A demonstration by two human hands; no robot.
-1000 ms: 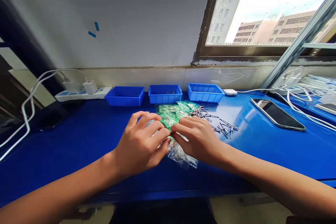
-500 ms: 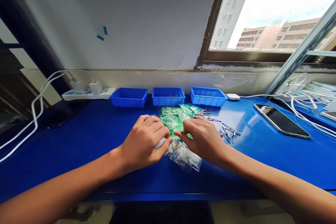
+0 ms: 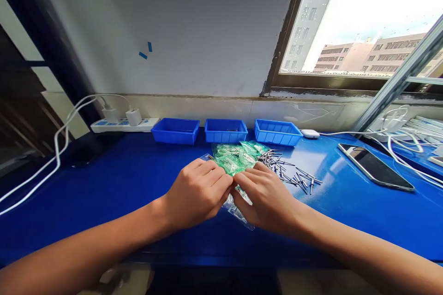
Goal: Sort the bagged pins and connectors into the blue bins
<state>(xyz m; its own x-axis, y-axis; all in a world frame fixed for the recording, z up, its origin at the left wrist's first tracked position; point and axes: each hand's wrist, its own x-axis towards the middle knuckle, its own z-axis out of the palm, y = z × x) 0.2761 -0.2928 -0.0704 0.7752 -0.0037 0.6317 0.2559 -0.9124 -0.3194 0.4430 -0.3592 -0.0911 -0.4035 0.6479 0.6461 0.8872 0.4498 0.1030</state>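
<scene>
My left hand and my right hand meet fingertip to fingertip over a clear plastic bag lying on the blue table. Both hands have their fingers curled and pinched on the bag's upper edge. Small metal parts show inside the bag. Just behind the hands lies a heap of green packets. To the right of it, loose metal pins are scattered on the table.
Three blue trays stand along the wall: left, middle, right. A power strip with white chargers and cables is at the back left. A phone and more cables lie at the right.
Both hands have drawn closer together and a little toward me, now pinching the clear bag together. The view has shifted slightly left and down.
</scene>
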